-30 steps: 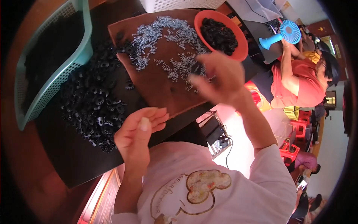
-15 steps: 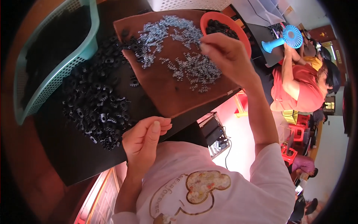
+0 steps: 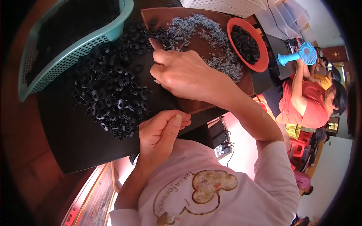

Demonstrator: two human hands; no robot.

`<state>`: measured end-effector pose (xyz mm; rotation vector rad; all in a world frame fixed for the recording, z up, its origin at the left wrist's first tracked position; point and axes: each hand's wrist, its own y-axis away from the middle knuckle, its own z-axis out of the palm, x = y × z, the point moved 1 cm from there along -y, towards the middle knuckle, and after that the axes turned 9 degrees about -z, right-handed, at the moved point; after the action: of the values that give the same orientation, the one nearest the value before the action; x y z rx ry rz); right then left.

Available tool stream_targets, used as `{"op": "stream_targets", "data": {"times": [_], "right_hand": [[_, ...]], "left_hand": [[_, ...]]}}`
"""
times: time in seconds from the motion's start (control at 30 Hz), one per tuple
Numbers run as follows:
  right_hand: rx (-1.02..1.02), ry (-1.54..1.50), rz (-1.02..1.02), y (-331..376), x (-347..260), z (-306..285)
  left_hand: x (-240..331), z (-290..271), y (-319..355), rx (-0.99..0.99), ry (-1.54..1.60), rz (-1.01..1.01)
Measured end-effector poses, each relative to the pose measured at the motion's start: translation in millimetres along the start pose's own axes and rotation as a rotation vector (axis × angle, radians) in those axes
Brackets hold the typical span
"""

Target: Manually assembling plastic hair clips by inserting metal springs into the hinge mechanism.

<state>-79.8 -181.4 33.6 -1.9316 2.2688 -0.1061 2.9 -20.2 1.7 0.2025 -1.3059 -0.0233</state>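
My left hand (image 3: 160, 130) is at the near edge of the dark table, thumb pressed against curled fingers. Whatever lies in that pinch is too small or hidden. Farther in, my right hand (image 3: 184, 73) is over the table beside a heap of small black toothed plastic pieces (image 3: 113, 90), which look like claw hair clip halves. Its fingers are curled, and the back of the hand hides what they hold, if anything. Behind it, many small silvery coil springs (image 3: 196, 22) are spread on a brown cloth (image 3: 151, 14), partly covered by that hand and forearm.
A teal perforated basket (image 3: 81, 51) with dark contents stands at the left. At the right of the cloth, an orange-red bowl (image 3: 263, 62) holds black pieces. A white basket (image 3: 226, 6) is at the back. A person in red (image 3: 305, 100) sits at right, near a blue handheld fan (image 3: 307, 53).
My right hand has moved left and nearer, from above the springs to beside the black heap. My left hand keeps its pinch. The whole view has shifted slightly.
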Motion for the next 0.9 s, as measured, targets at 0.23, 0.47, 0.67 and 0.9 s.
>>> {"op": "stream_targets", "data": {"times": [0.23, 0.47, 0.67, 0.9], "right_hand": [[0.242, -0.204, -0.039, 12, -5, -3], [0.508, -0.542, -0.049, 39, -24, -11], [0.362, -0.369, -0.066, 46, -51, -22], [0.448, -0.371, 0.111, 59, 12, -23]], "left_hand": [[-3, -3, 0, 0.003, 0.061, 0.010], [-8, -6, 1, 0.087, 0.291, 0.021], [-3, -3, -3, 0.086, 0.345, 0.025], [-9, -9, 1, 0.063, 0.391, 0.025]]}}
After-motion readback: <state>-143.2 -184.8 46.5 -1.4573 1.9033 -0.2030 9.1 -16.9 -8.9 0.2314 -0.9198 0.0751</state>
